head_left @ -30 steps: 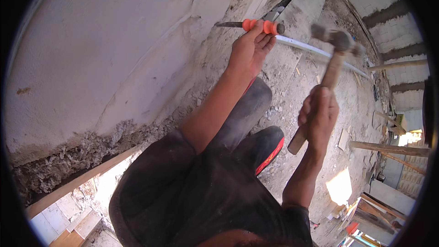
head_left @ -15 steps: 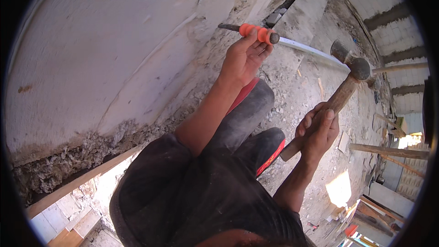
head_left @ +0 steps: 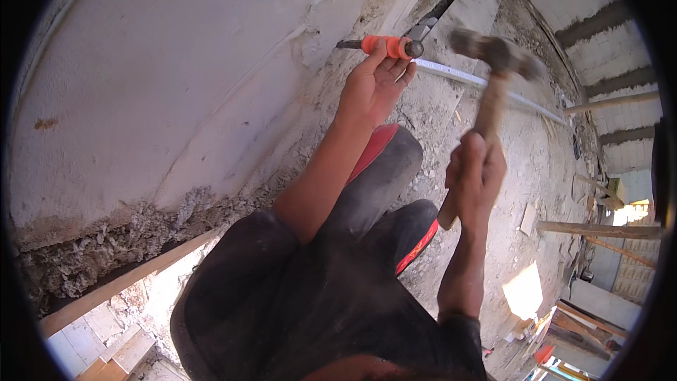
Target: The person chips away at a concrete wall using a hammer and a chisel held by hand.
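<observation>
My left hand (head_left: 377,81) is closed round the orange grip of a chisel (head_left: 384,46). The chisel's dark tip points left at the rough, broken edge of the white wall (head_left: 176,70), and its round metal head faces right. In my right hand (head_left: 476,176) is a hammer (head_left: 490,102), gripped low on its wooden handle. The hammer's heavy metal head, slightly blurred, is up to the right of the chisel's head and apart from it.
Rubble and dust cover the floor (head_left: 423,169). A long pale metal bar (head_left: 486,85) lies beyond the chisel. Along the wall's foot at lower left runs a wooden plank (head_left: 134,282). Wooden poles (head_left: 599,231) stick out at the right, near a patch of sunlight.
My right hand has swung the hammer left and up, bringing its head nearer the chisel. The left hand and chisel have shifted only slightly left.
</observation>
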Demonstrator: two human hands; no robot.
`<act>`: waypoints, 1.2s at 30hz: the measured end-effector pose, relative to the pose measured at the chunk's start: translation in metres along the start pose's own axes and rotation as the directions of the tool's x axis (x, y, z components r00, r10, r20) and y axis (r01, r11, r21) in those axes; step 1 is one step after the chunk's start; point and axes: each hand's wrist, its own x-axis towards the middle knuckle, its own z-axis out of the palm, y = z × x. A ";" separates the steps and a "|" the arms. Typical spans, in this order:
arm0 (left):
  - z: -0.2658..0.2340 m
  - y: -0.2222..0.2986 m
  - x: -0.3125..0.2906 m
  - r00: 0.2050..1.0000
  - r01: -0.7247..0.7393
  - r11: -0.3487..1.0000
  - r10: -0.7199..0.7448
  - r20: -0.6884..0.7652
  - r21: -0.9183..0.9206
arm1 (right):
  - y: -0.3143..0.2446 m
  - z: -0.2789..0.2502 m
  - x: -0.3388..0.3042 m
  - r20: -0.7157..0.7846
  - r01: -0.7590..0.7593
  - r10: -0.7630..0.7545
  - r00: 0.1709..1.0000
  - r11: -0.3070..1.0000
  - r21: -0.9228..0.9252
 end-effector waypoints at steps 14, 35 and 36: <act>0.009 0.007 0.006 0.999 -0.022 0.999 0.024 0.035 -0.034 | -0.018 0.004 0.006 -0.119 0.143 -0.125 0.985 0.976 0.163; -0.025 -0.006 -0.032 0.960 0.217 0.848 -0.276 0.053 0.483 | 0.003 -0.020 -0.018 -0.182 0.000 0.058 0.982 0.953 0.303; -0.024 -0.006 -0.036 0.957 0.150 0.829 -0.259 0.132 0.538 | 0.009 -0.021 -0.027 -0.197 -0.001 0.066 0.978 0.950 0.312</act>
